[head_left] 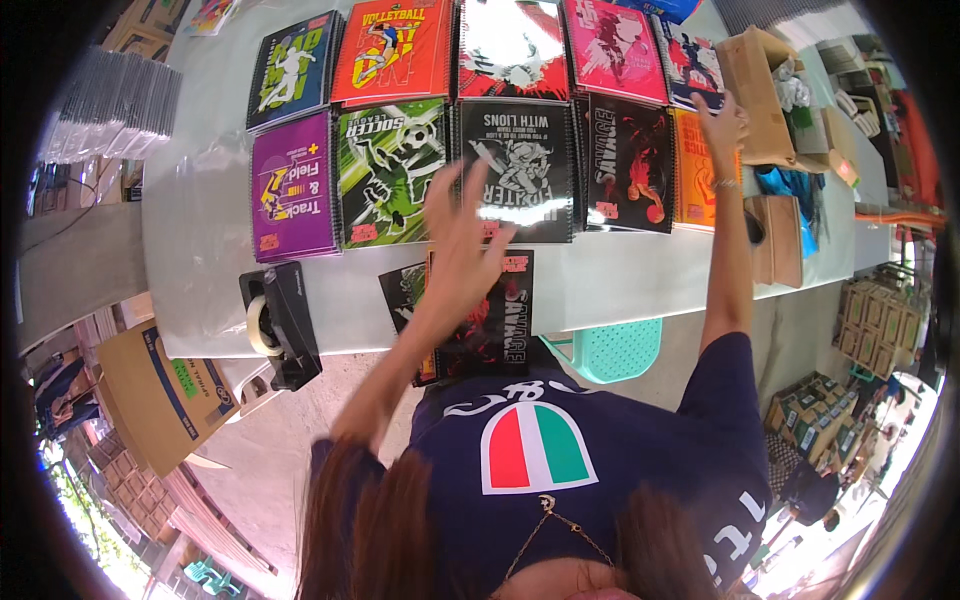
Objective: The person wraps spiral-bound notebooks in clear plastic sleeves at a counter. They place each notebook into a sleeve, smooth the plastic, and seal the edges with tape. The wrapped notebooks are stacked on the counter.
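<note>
The left hand (462, 225) is up in the air over the white table (200, 230), with its fingers spread wide and nothing in them. It looks blurry, so I cannot tell for sure if it brushes anything. Right under it sits a small pile of dark spiral notebooks (490, 315) at the near edge of the table, close to the person's body. The top one is black with red art on it.

These notebooks look thin and light. The covers seem smooth and shiny, so they may slide on each other. They bend a little, but the wire spine is stiff. A good place to hold one is a long side edge, thumb on top and fingers below.

The right hand (722, 128) reaches far out with a straight arm. Its open fingers rest on an orange notebook (693, 170) at the end of the rows of bright notebooks, not gripping it.

A black tape holder (285, 320) sits at the left.
</note>
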`<state>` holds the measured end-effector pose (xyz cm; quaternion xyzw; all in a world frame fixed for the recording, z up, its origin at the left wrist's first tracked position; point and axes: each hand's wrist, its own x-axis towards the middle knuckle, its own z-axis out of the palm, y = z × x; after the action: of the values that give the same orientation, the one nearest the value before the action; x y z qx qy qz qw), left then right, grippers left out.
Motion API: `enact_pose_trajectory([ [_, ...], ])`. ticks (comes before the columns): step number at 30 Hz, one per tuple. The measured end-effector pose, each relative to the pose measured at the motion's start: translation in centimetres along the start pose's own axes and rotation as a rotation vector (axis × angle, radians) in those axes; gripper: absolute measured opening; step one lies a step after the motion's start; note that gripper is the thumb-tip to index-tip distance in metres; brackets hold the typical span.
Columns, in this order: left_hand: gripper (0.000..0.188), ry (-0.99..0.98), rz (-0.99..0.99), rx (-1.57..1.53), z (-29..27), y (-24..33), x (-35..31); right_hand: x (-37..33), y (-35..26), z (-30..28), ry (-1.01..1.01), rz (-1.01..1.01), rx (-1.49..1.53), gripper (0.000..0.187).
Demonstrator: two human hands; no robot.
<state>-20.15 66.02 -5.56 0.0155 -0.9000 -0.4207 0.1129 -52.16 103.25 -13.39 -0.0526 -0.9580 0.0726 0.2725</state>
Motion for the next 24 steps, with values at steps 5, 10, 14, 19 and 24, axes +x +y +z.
enact_pose_trajectory([
  [5,0.077,0.316,0.156,0.255,12.9,-3.9,22.7,7.0,5.8,2.4,-0.771,0.155,0.314,0.064],
  [10,0.070,0.057,-0.026,0.569,16.5,-4.3,32.3,5.2,10.3,1.9,-0.184,0.074,0.296,0.055],
  [14,0.064,0.155,0.072,0.189,16.5,-12.7,38.1,6.8,1.8,-1.4,0.316,0.020,0.704,0.022],
  [19,0.042,0.234,0.001,-0.484,15.3,-3.6,36.7,2.6,-3.2,-16.3,0.475,0.009,1.056,0.018],
  [24,0.036,0.714,0.517,-0.348,1.0,-0.1,30.5,-5.9,-9.4,-25.1,-0.017,0.263,1.117,0.031],
])
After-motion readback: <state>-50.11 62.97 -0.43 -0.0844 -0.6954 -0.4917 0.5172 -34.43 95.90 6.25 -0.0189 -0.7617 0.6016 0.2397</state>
